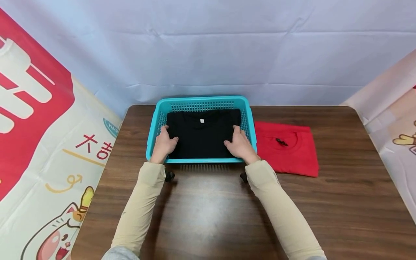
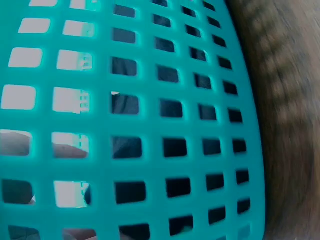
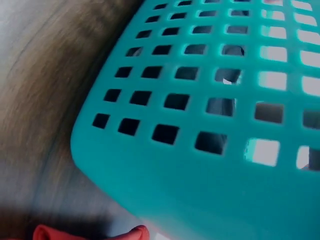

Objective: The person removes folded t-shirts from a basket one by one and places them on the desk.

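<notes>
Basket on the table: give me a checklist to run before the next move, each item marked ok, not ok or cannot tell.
1. Basket on the table: ok.
2. Black shirt folded and inside the basket: ok.
3. Left hand clear of the black shirt: not ok, it is at the shirt's left edge.
4. Right hand clear of it: not ok, it is at the right edge.
5. Firm grip on the black shirt: cannot tell, the fingers are partly hidden.
6. Red shirt folded, on the table right of the basket: ok.
</notes>
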A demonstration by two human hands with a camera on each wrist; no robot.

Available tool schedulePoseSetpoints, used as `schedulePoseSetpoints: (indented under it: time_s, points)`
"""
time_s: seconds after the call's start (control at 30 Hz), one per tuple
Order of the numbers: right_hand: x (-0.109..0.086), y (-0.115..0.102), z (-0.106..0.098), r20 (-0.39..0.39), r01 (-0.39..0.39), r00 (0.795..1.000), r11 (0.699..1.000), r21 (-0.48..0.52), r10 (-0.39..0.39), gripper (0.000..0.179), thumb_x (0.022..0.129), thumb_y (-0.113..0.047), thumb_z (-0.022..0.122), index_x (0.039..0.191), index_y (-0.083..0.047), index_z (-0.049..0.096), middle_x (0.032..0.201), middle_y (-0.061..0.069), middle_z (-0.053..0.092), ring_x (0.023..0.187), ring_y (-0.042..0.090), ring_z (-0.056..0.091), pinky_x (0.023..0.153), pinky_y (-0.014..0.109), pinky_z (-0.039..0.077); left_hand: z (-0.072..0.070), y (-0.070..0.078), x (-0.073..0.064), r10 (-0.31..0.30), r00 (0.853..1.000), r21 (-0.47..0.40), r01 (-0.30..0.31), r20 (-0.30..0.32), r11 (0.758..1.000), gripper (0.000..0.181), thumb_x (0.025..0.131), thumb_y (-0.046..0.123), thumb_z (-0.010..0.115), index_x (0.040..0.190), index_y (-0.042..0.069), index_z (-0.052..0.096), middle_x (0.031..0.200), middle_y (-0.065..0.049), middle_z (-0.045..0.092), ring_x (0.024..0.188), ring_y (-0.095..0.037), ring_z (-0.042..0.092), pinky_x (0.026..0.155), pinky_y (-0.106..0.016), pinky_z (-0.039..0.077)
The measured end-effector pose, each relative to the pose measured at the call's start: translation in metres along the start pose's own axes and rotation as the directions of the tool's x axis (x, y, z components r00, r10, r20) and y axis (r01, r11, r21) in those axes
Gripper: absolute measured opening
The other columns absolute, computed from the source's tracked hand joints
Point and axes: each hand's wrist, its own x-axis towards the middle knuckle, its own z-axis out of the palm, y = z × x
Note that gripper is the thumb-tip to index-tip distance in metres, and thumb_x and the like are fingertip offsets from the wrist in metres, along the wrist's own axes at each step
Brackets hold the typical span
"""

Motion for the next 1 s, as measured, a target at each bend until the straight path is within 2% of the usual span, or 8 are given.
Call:
schedulePoseSetpoints:
  time_s: [0.1,0.17,0.27,0.33,0.43,0.53,0.7,1.0]
  points:
    - [0.001,-0.001,-0.005,0.009,-0.011,1.0,0.999,0.053,0.01,0.076,0.098,-0.021,0.053,0.153,-0.001,0.004,0.156,0.024,0.021,0.141,0.04,0.026,0.111,0.054,0.034,-0.004,0.001,0.0,-0.028,1.0,-0.082,0.029,0.005,0.996,0.069,0.099,0.022,0.051,0.154,0.006,0.012,0.147,-0.025,0.037,0.131,-0.039,0.042,0.102,-0.051,0.042]
    - [0.001,-0.002,-0.007,0.03,-0.036,0.999,0.996,0.076,0.034,0.081,0.098,-0.022,0.053,0.153,0.001,0.0,0.159,0.022,0.015,0.145,0.04,0.02,0.113,0.054,0.031,-0.006,0.001,0.0,-0.063,0.997,-0.116,0.068,0.052,0.991,0.071,0.099,0.024,0.052,0.154,0.004,0.012,0.152,-0.023,0.03,0.137,-0.037,0.037,0.107,-0.05,0.039]
    - [0.002,-0.004,-0.009,0.08,-0.076,0.994,0.994,0.081,0.069,0.084,0.098,-0.026,0.053,0.153,0.003,-0.003,0.162,0.019,0.007,0.148,0.039,0.013,0.115,0.054,0.027,-0.009,0.004,0.0,-0.105,0.984,-0.101,0.12,0.144,0.988,0.072,0.099,0.028,0.052,0.154,0.002,0.013,0.158,-0.02,0.02,0.142,-0.037,0.029,0.112,-0.049,0.035]
    - [0.004,-0.004,-0.009,0.105,-0.087,0.991,0.994,0.066,0.08,0.085,0.098,-0.028,0.053,0.153,0.003,-0.004,0.162,0.018,0.005,0.148,0.038,0.01,0.116,0.054,0.026,-0.009,0.004,0.0,-0.112,0.975,-0.082,0.13,0.192,0.988,0.071,0.1,0.03,0.05,0.154,0.001,0.014,0.161,-0.018,0.014,0.146,-0.036,0.023,0.114,-0.048,0.032]
    - [0.005,-0.003,-0.008,0.124,-0.076,0.99,0.995,0.064,0.068,0.081,0.099,-0.027,0.05,0.153,0.002,-0.003,0.162,0.018,0.004,0.148,0.038,0.01,0.116,0.054,0.025,-0.009,0.004,-0.001,-0.111,0.97,-0.082,0.131,0.217,0.988,0.07,0.101,0.033,0.046,0.155,0.004,0.012,0.162,-0.015,0.01,0.148,-0.035,0.017,0.116,-0.049,0.029]
    - [0.006,-0.002,-0.007,0.131,-0.065,0.99,0.993,0.099,0.052,0.078,0.101,-0.025,0.046,0.153,0.001,-0.005,0.163,0.017,0.001,0.149,0.038,0.007,0.118,0.054,0.021,-0.009,0.004,-0.003,-0.1,0.976,-0.067,0.115,0.191,0.991,0.068,0.103,0.034,0.041,0.155,0.005,0.009,0.163,-0.015,0.008,0.149,-0.035,0.014,0.117,-0.049,0.026]
    - [0.006,0.0,-0.008,0.13,-0.074,0.99,0.97,0.23,0.045,0.071,0.103,-0.023,0.041,0.154,-0.001,-0.004,0.163,0.015,-0.001,0.15,0.036,0.004,0.119,0.054,0.017,-0.007,0.005,-0.004,-0.06,0.991,0.009,0.06,0.121,0.998,0.063,0.105,0.033,0.035,0.155,0.003,0.012,0.162,-0.017,0.01,0.149,-0.036,0.011,0.118,-0.05,0.022]
    - [0.006,0.004,-0.012,0.086,-0.076,0.996,0.879,0.47,0.04,0.065,0.104,-0.027,0.041,0.156,-0.009,0.007,0.164,0.007,0.003,0.151,0.029,0.006,0.12,0.049,0.019,-0.003,0.003,0.0,-0.019,1.0,0.045,0.019,0.004,0.999,0.062,0.103,0.033,0.039,0.152,-0.002,0.021,0.159,-0.022,0.02,0.147,-0.037,0.018,0.118,-0.049,0.024]
